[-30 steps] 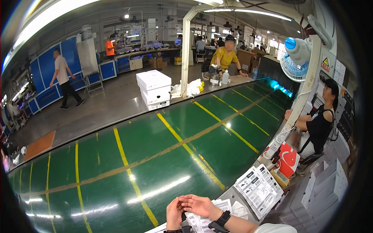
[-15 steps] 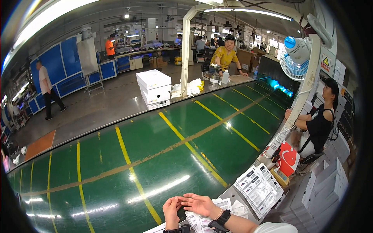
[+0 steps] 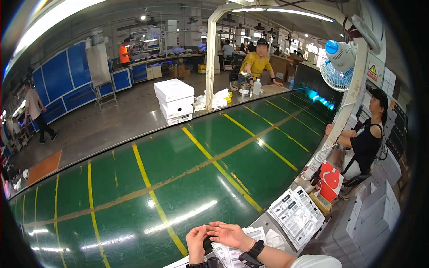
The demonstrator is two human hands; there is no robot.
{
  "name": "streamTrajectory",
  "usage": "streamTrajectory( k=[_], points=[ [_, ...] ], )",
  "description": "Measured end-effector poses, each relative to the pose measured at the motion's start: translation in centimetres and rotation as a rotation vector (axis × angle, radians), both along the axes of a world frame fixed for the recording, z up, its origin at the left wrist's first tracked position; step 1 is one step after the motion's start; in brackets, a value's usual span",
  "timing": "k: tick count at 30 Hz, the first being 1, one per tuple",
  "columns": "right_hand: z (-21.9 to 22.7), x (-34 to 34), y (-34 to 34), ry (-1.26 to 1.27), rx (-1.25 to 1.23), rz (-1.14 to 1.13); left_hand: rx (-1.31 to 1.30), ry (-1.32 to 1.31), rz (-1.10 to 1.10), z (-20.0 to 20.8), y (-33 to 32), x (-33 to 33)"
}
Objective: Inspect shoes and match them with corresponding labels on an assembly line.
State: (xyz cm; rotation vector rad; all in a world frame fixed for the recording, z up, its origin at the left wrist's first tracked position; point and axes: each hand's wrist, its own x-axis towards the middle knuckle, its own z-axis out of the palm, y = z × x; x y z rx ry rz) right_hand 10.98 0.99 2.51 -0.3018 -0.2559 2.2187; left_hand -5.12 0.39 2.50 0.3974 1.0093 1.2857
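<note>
My left hand [image 3: 195,240] and my right hand [image 3: 227,235] meet at the fingertips over the near edge of the green conveyor belt [image 3: 116,228]. Loosely curved, the left fingers touch the tips of the right ones, and I see nothing held. The right fingers are stretched out with the palm partly showing, and that hand is open. Beneath and beside the right hand lie printed label sheets [image 3: 255,234]. A dark band [image 3: 257,248] is around the right wrist, and another [image 3: 202,263] around the left.
Stacked label sheets [image 3: 297,216] lie to the right, near a red box [image 3: 330,176]. Across the belt stand white shoe boxes [image 3: 175,100] beside a post [image 3: 211,62]. A fan [image 3: 337,71] hangs at right. A co-worker [image 3: 258,64] stands across; another person [image 3: 368,134] sits at right.
The view has shifted slightly. A walking person at the far left has moved further left. My hands keep almost the same pose.
</note>
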Motion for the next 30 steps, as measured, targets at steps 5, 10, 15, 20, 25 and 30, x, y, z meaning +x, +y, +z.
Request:
streamTrajectory(
  k=[5,10,15,20,25,30],
  points=[
    [0.0,0.0,0.0,0.006,0.003,0.009,-0.011,0.007,0.012,-0.1,0.0,-0.1],
    [-0.4,0.1,0.1,0.010,0.005,0.015,-0.011,0.052,-0.007,-0.8,0.0,-0.3],
    [-0.3,0.1,0.2,-0.009,-0.003,0.013,-0.020,0.070,-0.011,-0.5,0.2,-0.3],
    [-0.8,0.1,0.4,-0.021,-0.005,0.014,-0.017,0.058,0.004,-1.1,0.3,-0.4],
    [-0.7,-0.1,0.4,-0.023,-0.002,0.019,-0.001,0.034,0.006,-1.3,0.3,-0.7],
    [-0.5,0.0,0.3,-0.035,-0.001,0.016,-0.055,-0.031,-0.007,-0.1,0.3,-0.7]
  ],
)
